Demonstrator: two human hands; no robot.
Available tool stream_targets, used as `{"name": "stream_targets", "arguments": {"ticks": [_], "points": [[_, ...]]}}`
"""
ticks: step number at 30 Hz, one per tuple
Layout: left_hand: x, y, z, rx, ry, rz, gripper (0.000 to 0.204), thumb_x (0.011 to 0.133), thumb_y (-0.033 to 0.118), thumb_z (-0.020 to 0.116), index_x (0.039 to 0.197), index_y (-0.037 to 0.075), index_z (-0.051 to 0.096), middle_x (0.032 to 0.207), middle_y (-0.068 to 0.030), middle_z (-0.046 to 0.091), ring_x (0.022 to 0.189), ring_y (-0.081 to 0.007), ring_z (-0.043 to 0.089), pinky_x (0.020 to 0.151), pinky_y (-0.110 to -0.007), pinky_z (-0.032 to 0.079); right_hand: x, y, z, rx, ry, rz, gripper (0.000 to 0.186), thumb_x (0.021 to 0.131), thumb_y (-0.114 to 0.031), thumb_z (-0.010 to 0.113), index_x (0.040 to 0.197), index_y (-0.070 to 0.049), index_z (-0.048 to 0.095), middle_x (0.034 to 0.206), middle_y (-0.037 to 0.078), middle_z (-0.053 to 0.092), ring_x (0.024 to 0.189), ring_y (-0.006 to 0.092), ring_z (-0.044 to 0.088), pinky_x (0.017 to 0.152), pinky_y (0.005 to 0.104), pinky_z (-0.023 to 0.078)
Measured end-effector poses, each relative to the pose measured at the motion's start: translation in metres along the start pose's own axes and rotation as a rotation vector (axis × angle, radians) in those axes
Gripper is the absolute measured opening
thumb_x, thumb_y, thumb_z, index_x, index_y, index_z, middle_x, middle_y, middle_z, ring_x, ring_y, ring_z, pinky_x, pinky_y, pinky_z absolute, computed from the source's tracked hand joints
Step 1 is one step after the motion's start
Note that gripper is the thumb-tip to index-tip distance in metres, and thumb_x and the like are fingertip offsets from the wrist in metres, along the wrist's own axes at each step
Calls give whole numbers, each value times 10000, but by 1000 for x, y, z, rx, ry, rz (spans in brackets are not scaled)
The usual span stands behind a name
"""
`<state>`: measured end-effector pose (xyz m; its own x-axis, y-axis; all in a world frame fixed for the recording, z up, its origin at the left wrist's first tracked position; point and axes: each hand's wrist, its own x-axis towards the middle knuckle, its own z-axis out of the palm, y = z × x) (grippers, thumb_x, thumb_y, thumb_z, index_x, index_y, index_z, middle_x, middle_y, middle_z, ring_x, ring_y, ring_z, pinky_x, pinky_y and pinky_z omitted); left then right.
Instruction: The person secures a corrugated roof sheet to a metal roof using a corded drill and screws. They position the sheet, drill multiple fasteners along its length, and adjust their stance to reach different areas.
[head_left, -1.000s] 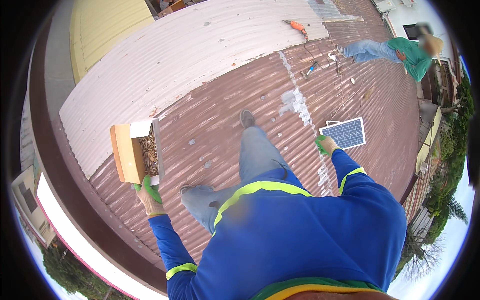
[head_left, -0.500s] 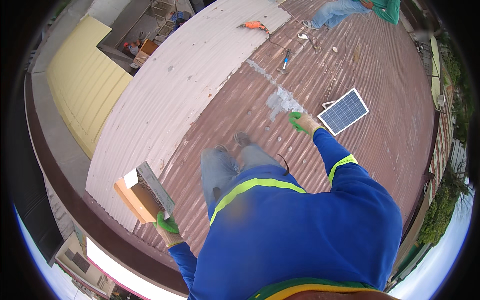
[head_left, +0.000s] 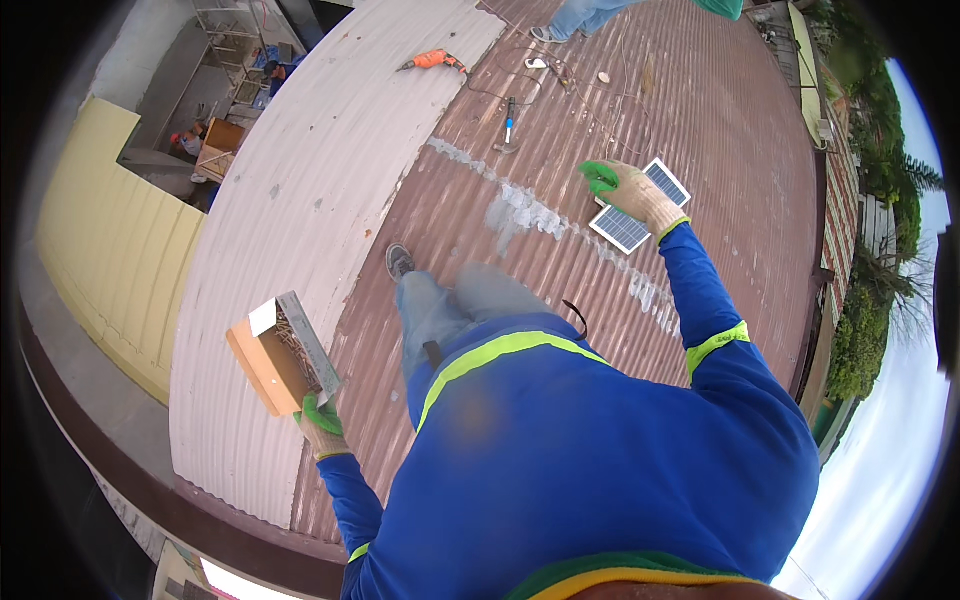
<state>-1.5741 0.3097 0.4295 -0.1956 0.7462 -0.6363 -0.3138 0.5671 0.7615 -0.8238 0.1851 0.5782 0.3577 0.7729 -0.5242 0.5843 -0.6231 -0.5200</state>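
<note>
My left hand [head_left: 321,424], in a white knit glove with green-coated fingers, grips the lower corner of an open cardboard box [head_left: 268,370]. Inside the box lie many thin metal fasteners [head_left: 296,350], perhaps nails or screws. My right hand [head_left: 630,194], gloved the same way, is raised out to the right with its fingers curled together. Whatever those fingers hold, if anything, is too small to make out. In the picture it covers part of a small solar panel [head_left: 620,230], which lies on the brown corrugated roof [head_left: 720,260].
A blue-handled hammer [head_left: 509,124] and an orange corded drill [head_left: 435,60] lie farther up the roof. Cords trail near another person's legs [head_left: 590,15] at the top. Grey sealant patches [head_left: 525,210] streak the metal. Past the left edge is a yellow lower roof [head_left: 110,240].
My view has turned and shifted, with the tools now farther left. My right hand has gone up and now overlaps the solar panel. My feet have stepped; the box stays in my left hand.
</note>
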Motion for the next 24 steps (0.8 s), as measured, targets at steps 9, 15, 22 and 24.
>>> {"name": "stream_targets", "arguments": {"ticks": [9, 15, 22, 24], "points": [[106, 79, 128, 138, -64, 222, 518, 950, 22, 685, 1448, 27, 542, 1318, -161, 678, 1099, -282, 734, 906, -403, 668, -27, 225, -6, 117, -336, 793, 478, 1003, -152, 612, 1479, -108, 638, 1126, 83, 746, 897, 194, 727, 769, 360, 632], [103, -18, 257, 96, 120, 390, 522, 967, 33, 710, 1459, -9, 544, 1360, -177, 658, 1157, -277, 712, 938, -393, 664, 57, 430, -74, -229, -861, 770, 503, 956, -316, 691, 1439, -176, 691, 1165, 97, 773, 1009, 232, 760, 840, 371, 644], [49, -237, 438, -269, 137, 184, 514, 975, 18, 664, 1459, -73, 517, 1321, -226, 680, 1163, -351, 719, 927, -405, 688, 378, 577, -149, 217, -452, 367, 528, 965, -268, 694, 1467, -111, 647, 1320, 148, 753, 1148, 272, 730, 1017, 392, 552], [17, -257, 471, -264, 162, 137, 524, 964, 23, 673, 1456, -66, 516, 1314, -232, 687, 1140, -356, 734, 883, -406, 704, 447, 547, -187, 135, -397, 160, 533, 988, -272, 673, 1494, -112, 624, 1371, 142, 730, 1181, 261, 713, 1040, 385, 538]]}}
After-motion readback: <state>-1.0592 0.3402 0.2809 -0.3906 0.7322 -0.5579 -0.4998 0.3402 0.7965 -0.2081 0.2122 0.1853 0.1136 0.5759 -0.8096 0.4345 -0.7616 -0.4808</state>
